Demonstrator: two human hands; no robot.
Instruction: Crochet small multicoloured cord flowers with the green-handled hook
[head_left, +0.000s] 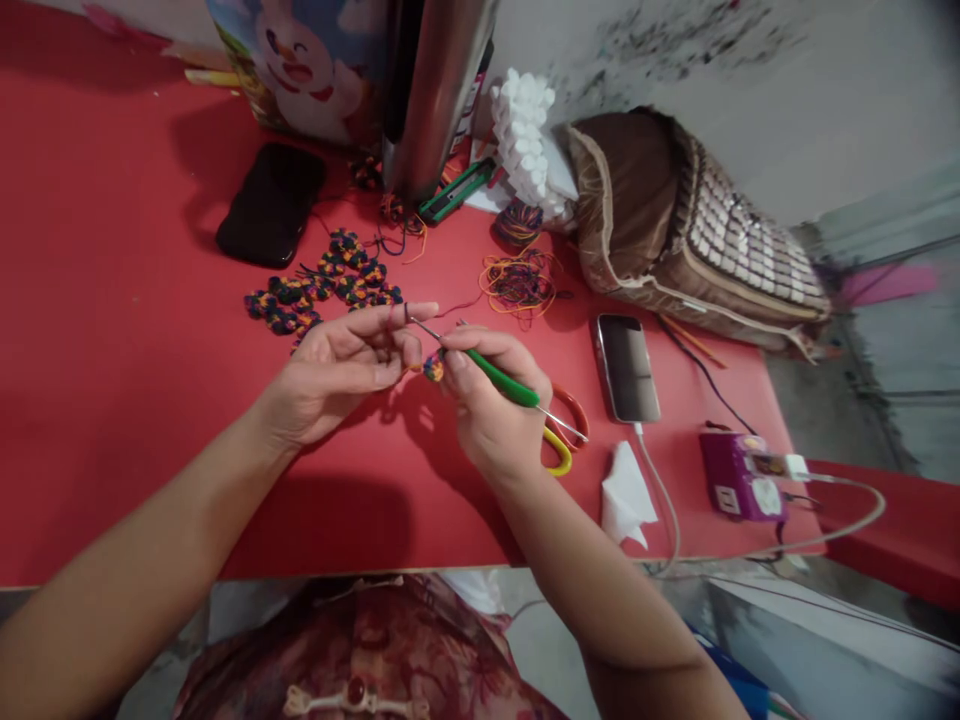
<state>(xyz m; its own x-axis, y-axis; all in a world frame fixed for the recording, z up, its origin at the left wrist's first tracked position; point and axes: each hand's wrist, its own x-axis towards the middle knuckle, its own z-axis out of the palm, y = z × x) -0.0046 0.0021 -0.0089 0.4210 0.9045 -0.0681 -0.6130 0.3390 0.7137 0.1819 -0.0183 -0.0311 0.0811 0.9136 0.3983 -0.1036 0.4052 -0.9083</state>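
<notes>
My right hand [491, 420] is closed around a crochet hook [504, 381] with a green handle. Its metal tip points left, close to my left index finger. A small multicoloured crocheted piece [433, 368] shows at my right fingertips. Dark yarn loops round the raised index finger of my left hand [326, 375], while its thumb and other fingers pinch a yarn strand [411, 369] beside the piece. Loose multicoloured yarn [521, 283] lies tangled beyond my hands, near a small wound ball [517, 222]. Several crocheted flower-like pieces [285, 305] lie behind my left hand.
Scissors [559, 455] with red and yellow handles lie partly under my right hand. To the right are a charging phone [628, 368], a crumpled tissue [627, 495] and a purple power box [739, 475]. A black phone [271, 205], metal cylinder [439, 95] and brown cushion [697, 220] stand farther back.
</notes>
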